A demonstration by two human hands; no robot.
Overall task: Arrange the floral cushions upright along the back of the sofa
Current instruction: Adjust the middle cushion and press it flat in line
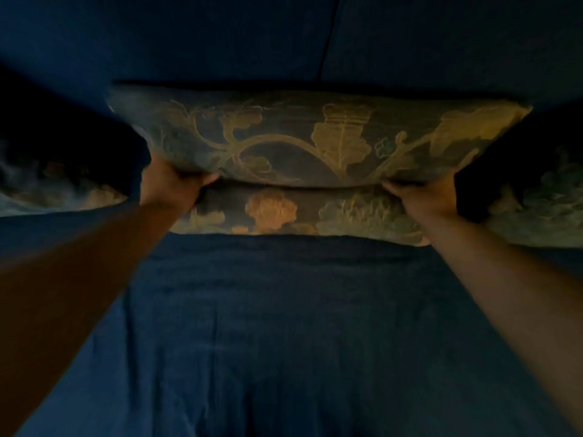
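Note:
The scene is dim. A floral cushion [315, 140] with gold leaf and vine pattern is held up in front of the blue sofa back [220, 36]. My left hand [172, 184] grips its lower left edge and my right hand [426, 197] grips its lower right edge. Directly beneath it a second floral cushion [299, 212] lies against the base of the backrest. More floral cushions show at the far left [56, 187] and far right [542, 209], partly hidden by dark shapes.
The blue sofa seat [284, 326] spreads out in front of me between my forearms. A vertical seam [328, 42] divides the backrest. Dark cushions or shadows sit at both sides beside the held cushion.

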